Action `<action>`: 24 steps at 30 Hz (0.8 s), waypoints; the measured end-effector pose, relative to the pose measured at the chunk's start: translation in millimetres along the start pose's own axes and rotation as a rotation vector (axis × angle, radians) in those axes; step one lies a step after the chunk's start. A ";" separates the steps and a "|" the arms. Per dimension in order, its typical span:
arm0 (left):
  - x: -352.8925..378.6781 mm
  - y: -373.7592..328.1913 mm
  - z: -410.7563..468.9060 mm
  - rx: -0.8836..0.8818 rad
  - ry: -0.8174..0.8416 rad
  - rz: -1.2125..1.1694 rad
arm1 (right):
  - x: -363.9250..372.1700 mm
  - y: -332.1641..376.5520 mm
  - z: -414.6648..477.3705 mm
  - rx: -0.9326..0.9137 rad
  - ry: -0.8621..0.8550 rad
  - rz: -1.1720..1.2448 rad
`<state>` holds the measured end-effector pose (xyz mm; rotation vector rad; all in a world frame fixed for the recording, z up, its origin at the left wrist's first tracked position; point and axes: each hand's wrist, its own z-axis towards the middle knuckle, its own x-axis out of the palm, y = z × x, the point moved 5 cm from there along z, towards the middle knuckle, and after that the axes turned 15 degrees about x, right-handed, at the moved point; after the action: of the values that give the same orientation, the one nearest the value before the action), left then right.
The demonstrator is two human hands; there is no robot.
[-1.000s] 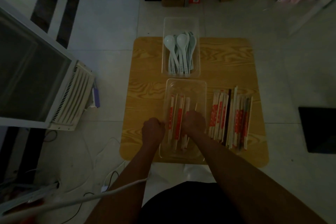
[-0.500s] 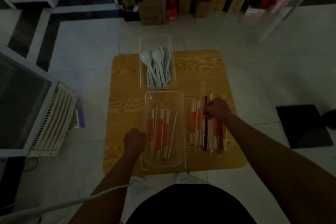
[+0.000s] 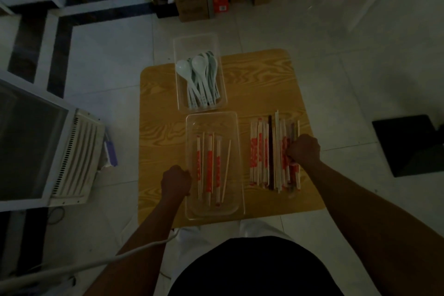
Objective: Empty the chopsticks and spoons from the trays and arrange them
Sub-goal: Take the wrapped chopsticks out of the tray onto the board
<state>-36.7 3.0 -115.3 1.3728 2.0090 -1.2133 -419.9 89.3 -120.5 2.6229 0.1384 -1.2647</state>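
Nearest, left grip [image 3: 176, 181] curled closed on the left rim of the near tray [image 3: 216, 211], probably steadying it; forearm reaching straight ahead. Inside, a few chopsticks [image 3: 209, 166] lying lengthwise, not yet emptied. Right of that tray, right grip [image 3: 304, 150] knuckles-up, fingers closed into the chopstick pile [image 3: 263, 151] on the worktop [image 3: 161, 115], seemingly squaring it. Farthest, spoons [image 3: 200, 81] untouched in the far tray [image 3: 197, 43].

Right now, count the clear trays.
2. The spoon tray sits at the table's far edge; the chopstick tray sits just nearer, left hand at its rim. None seems hidden.
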 end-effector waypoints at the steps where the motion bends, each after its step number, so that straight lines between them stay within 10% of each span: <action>1: -0.1 -0.7 -0.2 0.005 0.001 -0.009 | -4.2 1.1 -6.2 0.009 -0.022 -0.003; 24: -4.2 4.3 -4.9 0.006 -0.028 -0.138 | 94.4 114.6 -176.3 -0.496 0.075 -0.391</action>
<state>-30.4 5.4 -111.5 1.2303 2.1122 -1.2908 -206.1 19.7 -69.5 2.2664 0.8916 -1.0578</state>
